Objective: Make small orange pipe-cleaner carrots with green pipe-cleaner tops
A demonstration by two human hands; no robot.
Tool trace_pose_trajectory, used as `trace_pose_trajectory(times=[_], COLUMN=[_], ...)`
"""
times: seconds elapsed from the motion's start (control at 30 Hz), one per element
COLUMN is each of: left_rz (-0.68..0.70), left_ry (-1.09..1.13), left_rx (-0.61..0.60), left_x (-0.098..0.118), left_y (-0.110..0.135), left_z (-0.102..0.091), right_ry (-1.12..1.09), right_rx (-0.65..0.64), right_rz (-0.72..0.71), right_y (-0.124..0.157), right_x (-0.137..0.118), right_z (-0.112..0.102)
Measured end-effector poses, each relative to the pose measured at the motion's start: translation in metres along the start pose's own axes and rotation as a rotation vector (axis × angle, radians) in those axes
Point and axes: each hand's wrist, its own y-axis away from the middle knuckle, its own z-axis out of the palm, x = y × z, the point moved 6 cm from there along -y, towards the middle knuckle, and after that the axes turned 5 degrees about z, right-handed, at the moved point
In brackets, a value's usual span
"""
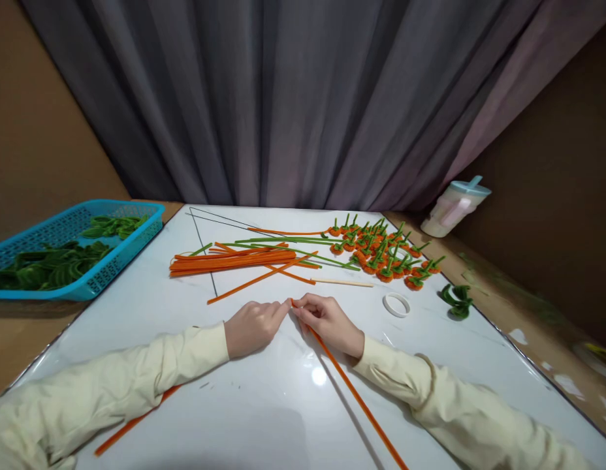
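Observation:
An orange pipe cleaner [354,390] runs from my fingertips down to the bottom edge of the view. My right hand [331,321] is closed, pinching it close to its upper end. Fingertips of my left hand [256,326] meet that same end, with the fingers curled and closed. A small orange bit shows between the two hands; its exact shape is hidden. Just beyond my hands lies a bundle of orange pipe cleaners [234,261]. Another orange pipe cleaner [131,427] lies partly under my left sleeve.
Several small orange pumpkin-like pieces with green stems [385,269] stand at the back right. Nearby are a thin wooden stick [345,283], a white ring [385,302] and green curled pieces [457,301]. A blue basket [100,285] holds green pieces; a lidded cup [447,210] stands far right.

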Motion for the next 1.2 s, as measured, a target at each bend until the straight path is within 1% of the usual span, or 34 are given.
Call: trace_pose_trajectory(times=[0.1,0.2,0.3,0.4,0.5,0.57,0.63,0.73,0.9,1.0,1.1,1.2], left_rz=[0.034,0.061,0.074,0.062,-0.027,-0.130,-0.200,-0.223,-0.220,-0.226,-0.224,-0.220], left_ry=[-0.056,-0.064,-0.028,0.061,0.233,0.342,0.400,0.410,0.400,0.428,0.447,0.442], left_rx=[-0.027,-0.066,-0.114,-0.147,-0.144,-0.115,-0.077,-0.042,-0.043,-0.014,0.016,0.029], left_x=[0.002,0.002,0.002,0.001,-0.001,-0.004,-0.006,-0.006,-0.006,-0.006,-0.006,-0.006], left_y=[0.000,0.000,0.000,0.000,-0.001,-0.002,-0.003,-0.003,-0.002,-0.002,-0.002,-0.001], left_z=[0.002,0.004,0.007,0.007,0.005,0.002,0.000,-0.002,-0.002,-0.005,-0.008,-0.009], right_ry=[-0.001,0.020,0.042,0.044,0.040,0.048,0.069,0.118,0.199,0.252,0.376,0.463], right_rx=[-0.010,-0.012,-0.013,-0.031,-0.017,0.030,0.072,0.100,0.133,0.164,0.166,0.165], right_rz=[-0.010,-0.017,-0.010,0.011,0.060,0.085,0.085,0.047,-0.044,-0.133,-0.239,-0.311], right_y=[0.000,0.000,0.001,0.001,0.001,0.000,-0.001,-0.001,0.002,0.005,0.008,0.010], right_x=[0.002,0.002,0.000,-0.001,0.003,0.005,0.006,0.004,-0.001,-0.005,-0.011,-0.015], right_z=[0.000,-0.001,-0.001,0.000,0.000,-0.003,-0.005,-0.006,-0.005,-0.005,-0.002,0.000])
